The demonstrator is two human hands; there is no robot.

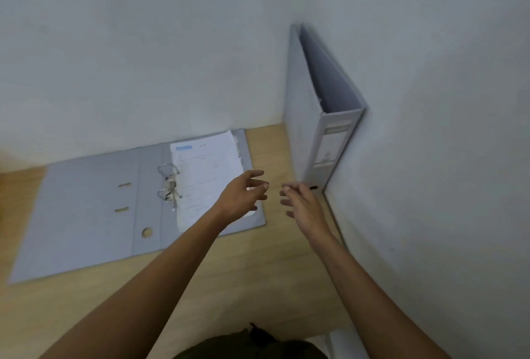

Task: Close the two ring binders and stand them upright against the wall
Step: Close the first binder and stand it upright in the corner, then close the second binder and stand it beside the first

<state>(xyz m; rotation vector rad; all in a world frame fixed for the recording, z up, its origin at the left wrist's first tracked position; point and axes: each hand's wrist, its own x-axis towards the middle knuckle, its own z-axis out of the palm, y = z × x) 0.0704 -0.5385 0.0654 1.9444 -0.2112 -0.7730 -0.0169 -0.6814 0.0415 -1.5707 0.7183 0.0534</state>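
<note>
Already upright: closed grey binder (pixel 301 129); open binder (pixel 86 209) flat; both hands' fingers (pixel 255 186) spread, empty.

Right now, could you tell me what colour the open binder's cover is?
Pale grey-blue, seen in the head view: the open binder lies flat.

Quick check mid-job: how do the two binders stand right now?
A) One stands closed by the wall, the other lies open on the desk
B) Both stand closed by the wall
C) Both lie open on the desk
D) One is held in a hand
A: the closed binder stands upright by the right wall, the open binder lies flat with its papers showing, and the left hand and right hand are empty.
</note>
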